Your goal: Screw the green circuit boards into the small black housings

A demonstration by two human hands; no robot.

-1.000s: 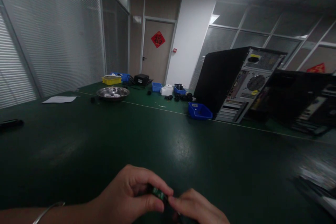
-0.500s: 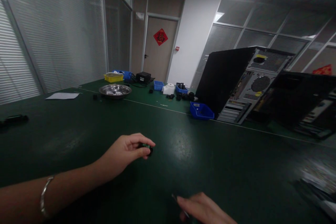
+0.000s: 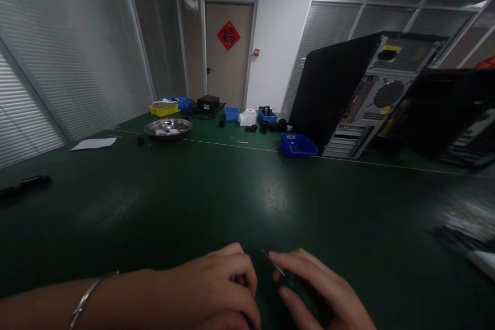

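Note:
My left hand (image 3: 228,289) is closed above the green tabletop (image 3: 216,191), close to the lower edge of the view. Its fingers curl inward, and the back of the hand covers the small green-and-black part that showed in its grip a moment before. To its right, my right hand (image 3: 320,283) pinches a thin, shiny metal piece (image 3: 275,264) between thumb and fingers. That piece slants up to the left; its lower end is hidden by the hand, and its exact kind is unclear. A narrow gap separates the two hands.
A blue bin (image 3: 297,145) stands beside a tilted black computer case (image 3: 336,93). Farther left are a round metal dish (image 3: 168,136), a white paper (image 3: 94,144) and a yellow tray (image 3: 164,109). A dark object (image 3: 31,183) lies at the left edge; blurred items (image 3: 467,232) lie right.
My left hand has come down and nearer, turning so that its small part is hidden. My right hand has moved up and right with the metal piece. The view has tilted down.

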